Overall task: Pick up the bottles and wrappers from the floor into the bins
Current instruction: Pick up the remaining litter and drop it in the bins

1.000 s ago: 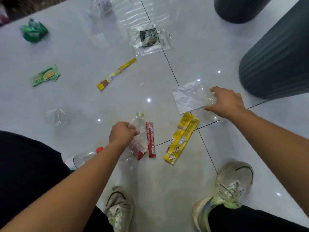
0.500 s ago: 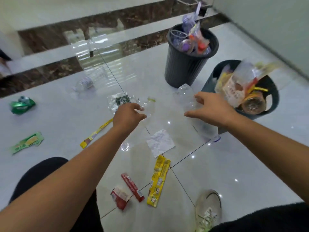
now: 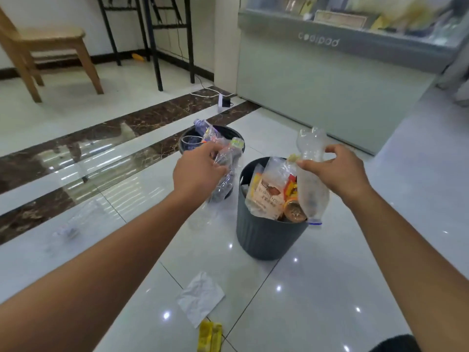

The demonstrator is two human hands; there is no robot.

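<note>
At six o'clock, at the bottom edge, a yellow wrapper (image 3: 209,336) is seen lying on the tiled floor (image 3: 317,301), and just beyond it, touching or nearly so, a crumpled white paper (image 3: 200,298) lies flat. Toward nine o'clock a clear bottle (image 3: 73,222) is seen lying on the floor, blurred. Near the centre a grey ribbed bin (image 3: 266,237) stands upright, stuffed with wrappers and a can. In front of its right rim, at about two o'clock from the bin's middle, a crushed clear bottle (image 3: 311,179) with a blue cap at its lower end is held upright by the right hand (image 3: 337,171), the grip clamped on its upper part between thumb and fingers. At eleven o'clock from this bin a second clear bottle (image 3: 227,168) with a yellowish cap is held by the left hand (image 3: 200,171), the grip closed around its middle, in front of a dark second bin (image 3: 186,148) that is filled with bottles. Farther off, a wooden chair (image 3: 48,47) is seen at ten o'clock and a pale display cabinet (image 3: 330,80) at one o'clock.
</note>
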